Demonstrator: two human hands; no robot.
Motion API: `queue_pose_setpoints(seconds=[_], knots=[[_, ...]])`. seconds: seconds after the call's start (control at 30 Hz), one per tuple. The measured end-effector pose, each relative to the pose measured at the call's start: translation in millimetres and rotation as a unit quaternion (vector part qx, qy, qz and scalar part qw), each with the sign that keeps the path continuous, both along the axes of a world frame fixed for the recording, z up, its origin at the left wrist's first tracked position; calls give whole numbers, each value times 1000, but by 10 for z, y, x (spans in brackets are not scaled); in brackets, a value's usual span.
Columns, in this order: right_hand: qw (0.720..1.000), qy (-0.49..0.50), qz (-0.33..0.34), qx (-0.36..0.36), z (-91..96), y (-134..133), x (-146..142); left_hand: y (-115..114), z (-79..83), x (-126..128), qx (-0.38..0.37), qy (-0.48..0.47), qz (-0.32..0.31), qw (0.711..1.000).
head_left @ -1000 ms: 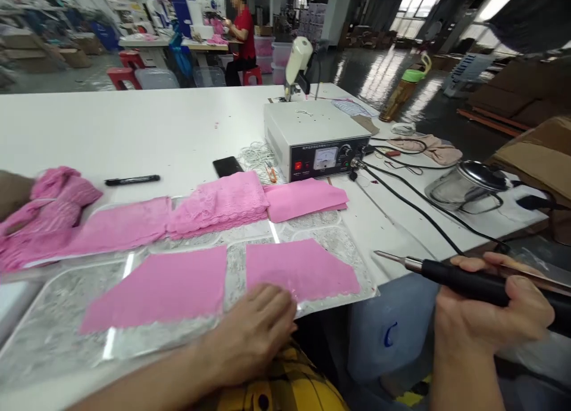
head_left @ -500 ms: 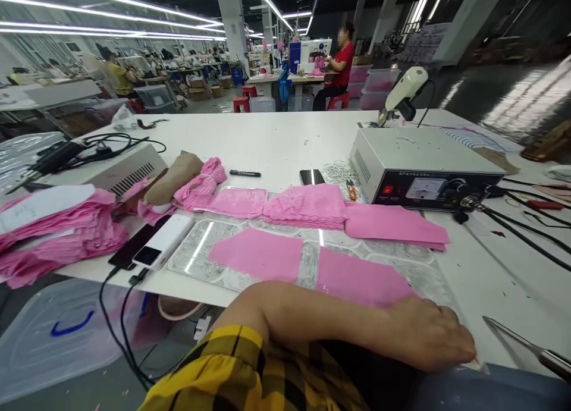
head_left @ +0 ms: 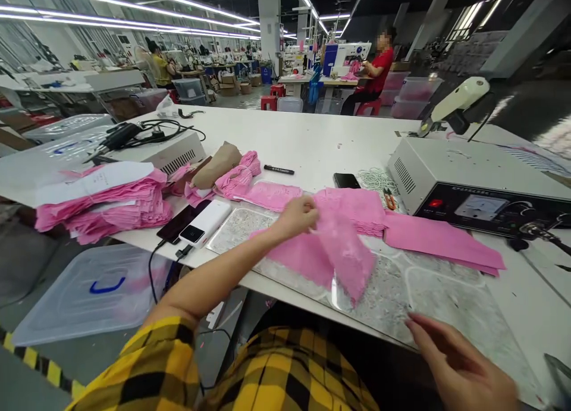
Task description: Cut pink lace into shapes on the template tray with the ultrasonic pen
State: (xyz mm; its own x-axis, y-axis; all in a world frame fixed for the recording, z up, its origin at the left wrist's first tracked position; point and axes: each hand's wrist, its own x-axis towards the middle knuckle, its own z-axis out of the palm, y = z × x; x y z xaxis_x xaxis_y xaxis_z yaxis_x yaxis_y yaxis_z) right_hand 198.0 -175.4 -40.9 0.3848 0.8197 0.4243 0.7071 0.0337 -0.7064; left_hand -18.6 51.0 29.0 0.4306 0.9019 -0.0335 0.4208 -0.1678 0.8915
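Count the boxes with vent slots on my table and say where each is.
2 in view. One vented box is at the left, partly hidden behind the big pink stack; the other box is right of the orange-handled snips.

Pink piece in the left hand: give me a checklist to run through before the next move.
1. Left hand has a grip on the pink piece: ok.
2. That piece spread flat on the mat: not ok, it hangs from the fingers.
3. Right hand free: ok, open and apart from the cloth.
4. Red switch lit: ok, looks lit.
5. Meter reading: cannot tell, too small.
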Motion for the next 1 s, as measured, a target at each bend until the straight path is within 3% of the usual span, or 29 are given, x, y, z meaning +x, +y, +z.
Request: queue_pose_setpoints(seconds=[0.1, 0.2, 0.33, 0.5, 0.67, 0.9, 1.0], knots=[[992, -60, 106, 42, -32, 347, -235, -55, -210, -532, -15, -17, 68, 997], [975, -110, 183, 68, -53, 623, -419, -174, -397, -884, -10, -16, 103, 995], [956, -158, 236, 69, -84, 792, -538, -285, -537, -1109, 46, 13, 124, 991], [944, -185, 262, 70, -86, 839, -617, -348, -588, -1246, 127, 75, 125, 981], [934, -221, 271, 70, -68, 852, -640, -424, -559, -1417, 170, 104, 86, 976], [926, -221, 288, 101, -99, 957, -622, -333, -519, -1669, 265, 190, -108, 939], [937, -168, 304, 33, -41, 1033, -544, -216, -455, -1645, 234, 209, -130, 941]])
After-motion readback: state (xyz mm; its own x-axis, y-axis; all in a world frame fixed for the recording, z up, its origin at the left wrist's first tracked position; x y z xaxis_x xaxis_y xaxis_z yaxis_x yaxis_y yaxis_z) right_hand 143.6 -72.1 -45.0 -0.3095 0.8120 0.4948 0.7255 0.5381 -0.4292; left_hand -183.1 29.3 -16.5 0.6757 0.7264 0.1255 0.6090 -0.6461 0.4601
